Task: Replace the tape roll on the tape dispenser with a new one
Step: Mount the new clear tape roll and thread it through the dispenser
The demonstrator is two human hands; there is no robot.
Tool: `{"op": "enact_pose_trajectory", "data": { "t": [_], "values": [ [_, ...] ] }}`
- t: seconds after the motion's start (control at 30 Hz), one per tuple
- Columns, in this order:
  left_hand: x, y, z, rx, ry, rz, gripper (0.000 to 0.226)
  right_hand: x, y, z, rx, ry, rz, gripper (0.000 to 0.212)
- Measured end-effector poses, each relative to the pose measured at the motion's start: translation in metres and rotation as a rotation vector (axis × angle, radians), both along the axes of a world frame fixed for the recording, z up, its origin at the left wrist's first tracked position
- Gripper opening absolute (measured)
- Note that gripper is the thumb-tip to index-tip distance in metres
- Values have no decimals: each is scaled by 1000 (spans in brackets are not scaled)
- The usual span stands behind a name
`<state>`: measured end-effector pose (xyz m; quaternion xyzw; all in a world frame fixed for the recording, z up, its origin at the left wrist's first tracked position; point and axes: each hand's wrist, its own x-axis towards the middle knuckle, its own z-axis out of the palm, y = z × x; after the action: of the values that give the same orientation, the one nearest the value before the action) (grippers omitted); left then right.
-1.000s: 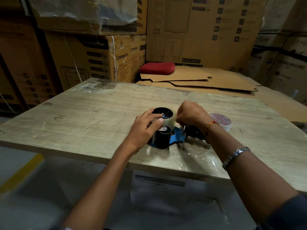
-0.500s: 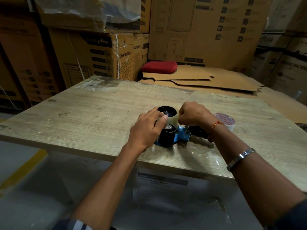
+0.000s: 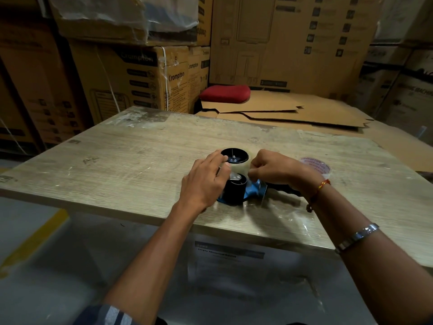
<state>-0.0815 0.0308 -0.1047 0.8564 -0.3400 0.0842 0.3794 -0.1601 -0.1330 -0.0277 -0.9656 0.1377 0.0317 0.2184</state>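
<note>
We count one tape dispenser (image 3: 241,191) and two tape rolls, our left hand (image 3: 206,181) resting loose-fingered on the mounted roll (image 3: 239,166), our right hand (image 3: 274,168) curled, pinching its tape, the spare roll (image 3: 316,165) just beyond.

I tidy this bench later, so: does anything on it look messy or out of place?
Yes. Crumpled clear film lies on the table near its front edge, beside the tape dispenser. A red-printed tape roll sits loose behind the right hand.
</note>
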Motion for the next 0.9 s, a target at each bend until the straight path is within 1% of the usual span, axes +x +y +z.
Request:
{"op": "enact_pose_trajectory", "data": {
  "t": [0.07,0.23,0.3,0.4,0.5,0.57,0.8,0.9],
  "values": [
    [0,0,-1,-1,0,-1,61,-4,1,-3,-2,-48,12,24],
    [2,-1,-2,-5,2,4,62,-13,5,-20,9,-274,-54,18],
    [2,-2,-3,-5,6,2,62,-11,6,-19,-41,-269,-40,19],
    [3,-2,-3,-5,7,1,62,-6,8,-14,-88,-255,-36,11],
    [2,-2,-3,-3,7,2,62,-4,10,-16,-75,-259,-57,25],
    [1,-2,-3,-3,9,1,62,-4,9,-19,-82,-268,-68,32],
    [-1,-1,-1,8,-8,21,60,-5,14,-23,-297,-317,-86,34],
    [-2,-2,0,23,-14,34,61,-9,16,-22,-307,-317,-74,34]
  ]
}}
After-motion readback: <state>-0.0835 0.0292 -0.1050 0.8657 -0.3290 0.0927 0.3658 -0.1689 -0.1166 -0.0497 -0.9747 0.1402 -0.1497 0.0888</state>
